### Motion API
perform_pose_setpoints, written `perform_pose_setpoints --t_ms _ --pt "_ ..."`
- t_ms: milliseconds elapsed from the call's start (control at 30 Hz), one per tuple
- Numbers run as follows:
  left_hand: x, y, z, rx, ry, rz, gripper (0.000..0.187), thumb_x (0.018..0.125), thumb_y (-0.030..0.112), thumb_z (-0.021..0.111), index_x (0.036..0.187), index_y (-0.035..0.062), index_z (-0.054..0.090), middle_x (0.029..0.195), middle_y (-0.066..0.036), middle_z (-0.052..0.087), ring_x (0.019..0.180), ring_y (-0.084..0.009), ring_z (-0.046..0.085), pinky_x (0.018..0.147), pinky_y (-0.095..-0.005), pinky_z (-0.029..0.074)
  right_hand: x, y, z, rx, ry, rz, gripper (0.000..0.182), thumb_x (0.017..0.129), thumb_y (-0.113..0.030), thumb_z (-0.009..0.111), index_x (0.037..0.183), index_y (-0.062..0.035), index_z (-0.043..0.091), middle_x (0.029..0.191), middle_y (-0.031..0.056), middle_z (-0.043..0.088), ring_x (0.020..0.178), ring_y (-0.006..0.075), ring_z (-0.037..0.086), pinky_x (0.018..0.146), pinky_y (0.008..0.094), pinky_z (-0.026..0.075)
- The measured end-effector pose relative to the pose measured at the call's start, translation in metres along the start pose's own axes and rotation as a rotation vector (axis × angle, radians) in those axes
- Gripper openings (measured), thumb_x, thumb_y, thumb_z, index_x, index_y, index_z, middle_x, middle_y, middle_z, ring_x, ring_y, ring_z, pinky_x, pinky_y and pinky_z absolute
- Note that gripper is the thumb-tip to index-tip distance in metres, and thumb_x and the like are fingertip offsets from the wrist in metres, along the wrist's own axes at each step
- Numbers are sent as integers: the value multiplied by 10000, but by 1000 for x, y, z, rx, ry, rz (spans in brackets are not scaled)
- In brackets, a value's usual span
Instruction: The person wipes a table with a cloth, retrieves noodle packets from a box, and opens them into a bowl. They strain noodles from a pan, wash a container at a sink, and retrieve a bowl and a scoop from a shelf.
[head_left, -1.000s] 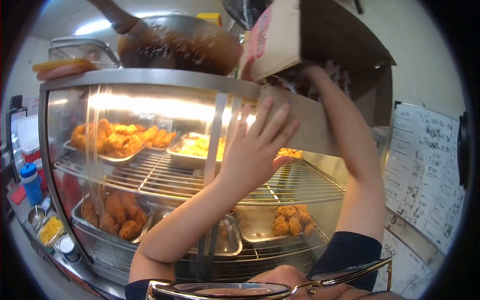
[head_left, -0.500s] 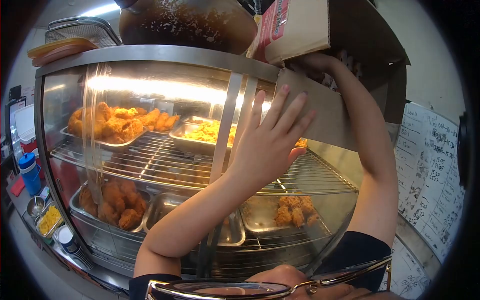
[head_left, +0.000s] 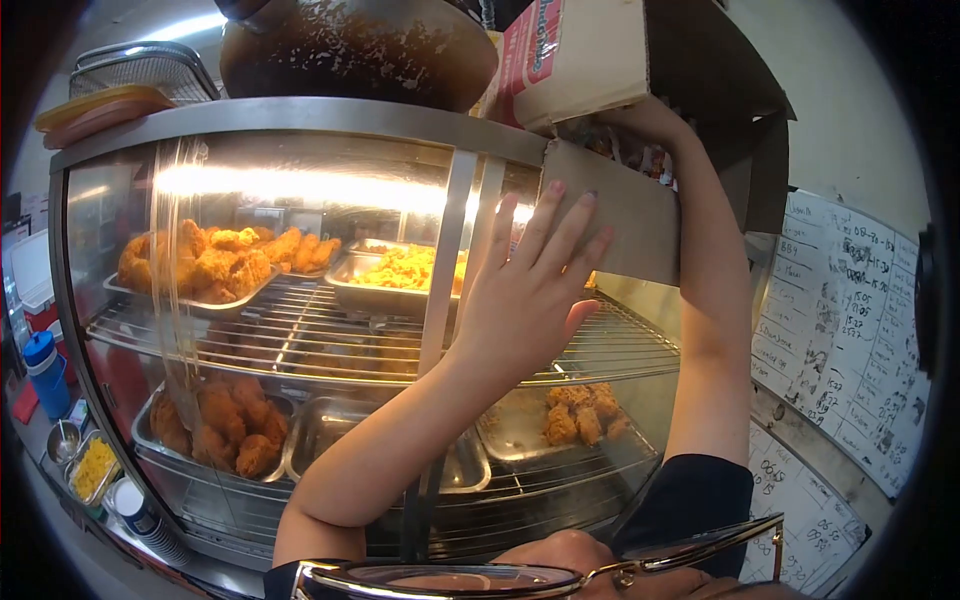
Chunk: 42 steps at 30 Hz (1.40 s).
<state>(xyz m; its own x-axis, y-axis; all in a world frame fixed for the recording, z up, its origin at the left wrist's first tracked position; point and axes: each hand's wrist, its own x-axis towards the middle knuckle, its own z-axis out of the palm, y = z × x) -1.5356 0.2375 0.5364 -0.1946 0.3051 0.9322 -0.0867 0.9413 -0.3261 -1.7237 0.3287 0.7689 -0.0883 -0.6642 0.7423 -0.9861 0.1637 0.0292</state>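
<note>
Arms raised, I reach into an open cardboard box [head_left: 590, 60] set atop a glass-fronted food warmer [head_left: 300, 115]. My right hand [head_left: 652, 117] is inside the opening among small wrapped packets [head_left: 657, 162]; its fingers are hidden, so I cannot tell how far they are open or whether they have hold of anything. My left hand [head_left: 530, 265] is open, fingers fanned in front of the hanging flap [head_left: 635, 225], gripping nothing. The reach looks best done with that palm steadying the box, which seems to overhang the warmer's front, while the other fingers search by touch. Behind the glass, an upper tray [head_left: 262, 289] is heaped with fried chicken [head_left: 205, 262]; beside it, a metal pan [head_left: 385, 297] carries crumbly yellow food [head_left: 400, 267]. Below, a left-hand tray [head_left: 215, 465] holds darker fried pieces [head_left: 230, 425], and a right-hand tray [head_left: 510, 430] a small crumbed cluster [head_left: 580, 415] at one end.
</note>
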Motion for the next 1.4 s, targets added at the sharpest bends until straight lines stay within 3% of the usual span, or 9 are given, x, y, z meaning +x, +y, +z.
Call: perform_pose_setpoints --t_ms 333,533,600,700,800,867,1167,1200,1400 --pt "3 8 -5 3 -21 -18 554 790 391 558 1279 171 418 1372 -98 284 1307 -328 179 1030 -543 149 -15 -76 16 -108 -351 94 751 696 -384 668 1302 -63 362 1188 128 530 946 221 578 771 335 465" --pt "1 11 -9 -4 -11 -10 569 765 405 576 1247 131 445 1367 -83 287 1310 -325 162 1029 -561 138 18 -45 23 -384 -50 51 548 759 -459 562 1182 -113 523 1159 158 548 1028 264 559 857 364 444" --pt "1 12 -11 -6 -10 -13 561 765 399 578 1240 131 450 1363 -84 291 1311 -322 162 1027 -564 140 6 -55 42 -410 45 -452 523 795 -496 472 1145 -116 554 1097 177 575 1018 305 558 855 371 447" --pt "-3 16 -15 8 -38 -36 547 777 383 570 1254 151 437 1362 -80 293 1312 -313 163 1023 -566 142 23 -19 55 -753 304 -453 476 814 -476 461 1088 -107 585 1053 153 602 969 319 580 818 395 465" --pt "-17 29 -15 -19 -47 -60 524 778 343 585 1251 165 447 1343 -80 320 1302 -310 196 1020 -568 143 -27 -80 18 -624 307 388 410 876 -363 450 1138 -61 543 1114 131 579 1012 251 562 864 366 428" --pt "-36 43 -18 -140 36 -57 455 766 307 610 1184 150 517 1304 -89 369 1277 -319 257 1024 -560 143 -68 -74 2 -350 729 73 454 861 -426 442 1024 -26 585 992 222 583 923 375 556 798 411 436" --pt "-138 149 34 -1611 -139 -194 510 688 149 677 1153 31 501 1202 -167 449 1178 -290 408 983 -400 314 -368 -107 9 -340 1379 57 210 870 -133 542 998 32 557 872 19 587 710 78 485 614 248 401" --pt "-147 162 41 -1748 -170 -284 574 674 154 688 1186 21 463 1165 -169 485 1141 -295 443 991 -380 303 -421 -122 23 -275 1293 383 367 898 -177 503 1164 74 465 1132 121 528 999 145 494 889 291 375" --pt "-260 269 69 -2662 -1059 -314 860 735 425 677 1346 69 188 1359 -104 286 1251 -287 307 991 -470 287 -618 -225 171 -51 938 1224 287 875 -217 544 1058 4 547 930 45 586 842 104 514 749 260 425"
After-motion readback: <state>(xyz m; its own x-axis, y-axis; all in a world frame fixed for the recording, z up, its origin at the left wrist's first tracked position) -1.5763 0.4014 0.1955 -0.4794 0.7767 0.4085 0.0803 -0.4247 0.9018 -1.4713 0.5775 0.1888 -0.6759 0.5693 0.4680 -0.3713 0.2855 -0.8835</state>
